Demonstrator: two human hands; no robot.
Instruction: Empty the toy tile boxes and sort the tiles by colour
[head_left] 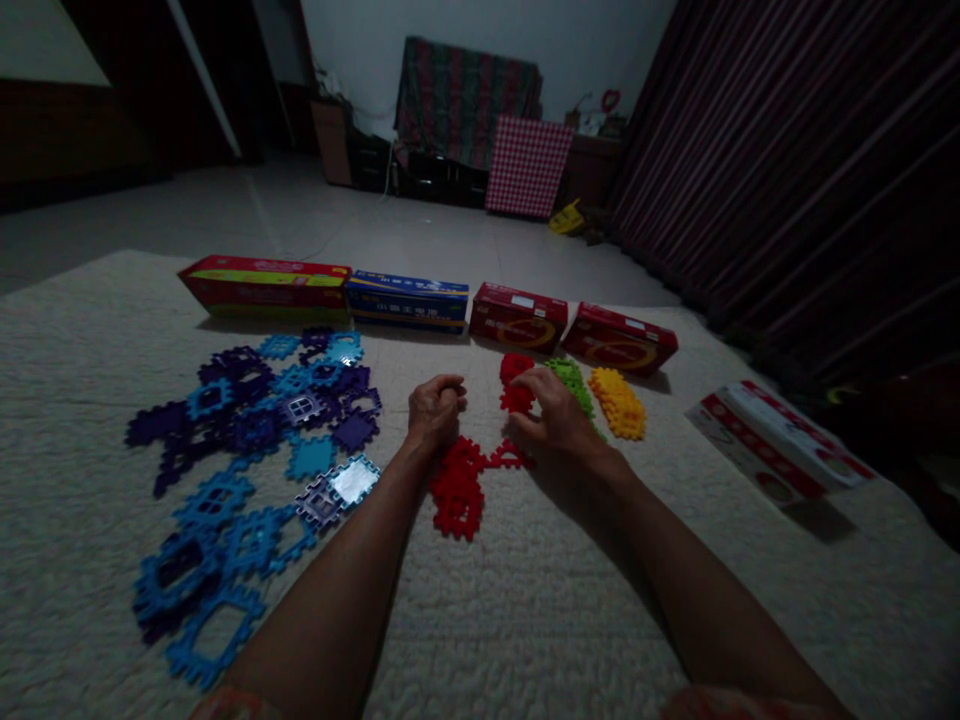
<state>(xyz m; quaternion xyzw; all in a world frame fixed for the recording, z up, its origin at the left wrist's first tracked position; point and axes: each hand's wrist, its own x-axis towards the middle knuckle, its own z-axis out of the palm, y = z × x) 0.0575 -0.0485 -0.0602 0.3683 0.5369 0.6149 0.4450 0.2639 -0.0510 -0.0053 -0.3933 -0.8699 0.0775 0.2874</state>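
Observation:
Loose red toothed pieces [457,500] lie on the pale quilted cloth, just below my left hand [435,408], whose fingers are curled closed; what they hold, if anything, is hidden. My right hand [553,415] reaches over a red stack [516,375], thumb and fingers apart around its right side, with no piece clearly gripped. A small red piece [508,456] lies under my right thumb. Right behind that hand is a green stack [571,385], partly covered by it. The yellow stack [618,403] stands farther right.
Blue and purple toothed pieces [255,430] spread over the left side. Along the back stand a red-green box [270,288], a blue box [407,302] and two dark red boxes [517,315]. A white and red box [776,440] sits at the right.

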